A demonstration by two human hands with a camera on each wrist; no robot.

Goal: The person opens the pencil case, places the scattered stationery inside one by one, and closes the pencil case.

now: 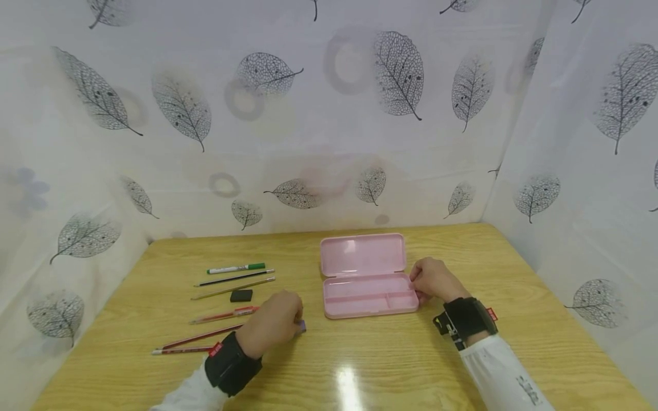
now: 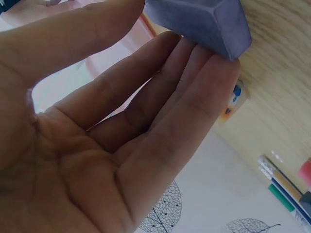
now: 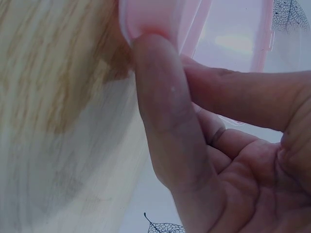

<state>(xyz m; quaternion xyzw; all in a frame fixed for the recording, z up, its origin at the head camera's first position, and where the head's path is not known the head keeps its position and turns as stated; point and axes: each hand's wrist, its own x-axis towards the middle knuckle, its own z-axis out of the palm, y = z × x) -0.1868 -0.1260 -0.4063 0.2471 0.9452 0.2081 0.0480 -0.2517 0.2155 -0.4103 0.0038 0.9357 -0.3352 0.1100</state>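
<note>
Leaf-printed sheeting (image 1: 329, 131) is backing the wooden table (image 1: 411, 365); left hand (image 1: 275, 321) is pinching a purple block (image 2: 199, 22), right hand (image 1: 434, 281) a pink case (image 1: 365, 285).

Head view forward-down, wrist views close; all share case (image 1: 354, 286).

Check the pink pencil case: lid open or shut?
Open. In the head view the lid lies back behind the base, whose compartments show; the right hand grips the base's right end.
</note>
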